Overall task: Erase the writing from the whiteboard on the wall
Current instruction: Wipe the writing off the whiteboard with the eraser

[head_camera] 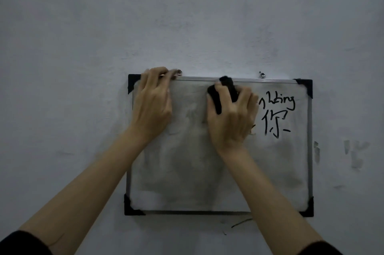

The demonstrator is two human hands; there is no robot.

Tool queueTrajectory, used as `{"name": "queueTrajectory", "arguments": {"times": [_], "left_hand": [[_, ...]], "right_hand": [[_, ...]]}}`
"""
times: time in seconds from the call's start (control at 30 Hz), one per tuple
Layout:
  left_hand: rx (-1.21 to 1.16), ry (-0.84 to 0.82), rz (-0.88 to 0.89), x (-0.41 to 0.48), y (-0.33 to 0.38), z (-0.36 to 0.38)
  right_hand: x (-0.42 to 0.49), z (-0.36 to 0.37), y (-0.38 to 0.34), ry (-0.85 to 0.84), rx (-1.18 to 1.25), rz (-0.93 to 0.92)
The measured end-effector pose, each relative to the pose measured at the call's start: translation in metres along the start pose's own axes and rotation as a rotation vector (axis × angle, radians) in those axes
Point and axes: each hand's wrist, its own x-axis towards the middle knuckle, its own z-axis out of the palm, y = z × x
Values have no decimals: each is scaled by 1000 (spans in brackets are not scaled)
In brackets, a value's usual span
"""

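Note:
A small whiteboard (280, 171) with a metal frame and black corner caps hangs on the wall. Black writing (276, 113) stays in its upper right part: some letters and a character below them. The rest of the surface is smeared grey. My right hand (232, 121) presses a black eraser (224, 92) against the board near the top edge, just left of the writing. My left hand (153, 105) lies on the board's upper left, with the fingers hooked over the top frame edge.
The grey wall (187, 15) surrounds the board. A small nail or hook (262, 74) sticks out above the top edge on the right. Dark marker strokes (241, 222) mark the wall just under the board, and faint stains (353, 155) show to its right.

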Motion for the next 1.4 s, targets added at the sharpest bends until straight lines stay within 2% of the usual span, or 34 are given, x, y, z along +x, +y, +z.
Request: {"name": "queueTrajectory", "arguments": {"times": [0.17, 0.43, 0.57, 0.7, 0.83, 0.93, 0.97, 1.03, 1.1, 1.17, 1.23, 1.3, 1.4], "left_hand": [[9, 212, -179, -50, -12, -11], [24, 261, -310, -87, -30, -9], [46, 217, -269, -90, -36, -5], [39, 215, -232, -90, -40, -5], [27, 235, -216, -92, -42, -5], [4, 241, -219, -93, -41, -3], [-9, 239, -222, -94, -42, -3], [-29, 236, -221, -94, -42, -4], [-38, 230, -214, -94, -43, -4], [-35, 225, -211, -94, -43, -4], [-35, 228, -216, -93, -43, -5], [-41, 226, -218, -93, -42, -5], [-41, 224, -219, -93, -41, -4]], "right_hand": [[-21, -5, -2, 35, 15, 24], [-47, 3, -45, 6, 23, 241], [-73, 11, -86, -77, 32, 39], [-73, 7, -64, -63, -4, -138], [-46, 0, -29, 67, -66, 116], [-36, 5, -44, 132, -105, 329], [-38, 9, -56, 133, -92, 349], [-51, 16, -82, 98, -48, 246], [-71, 16, -97, 16, -23, 59], [-82, 10, -90, -38, -34, -138], [-80, 3, -68, -44, -47, -243], [-70, -1, -43, -8, -81, -187], [-50, 1, -32, 73, -96, 79]]}}
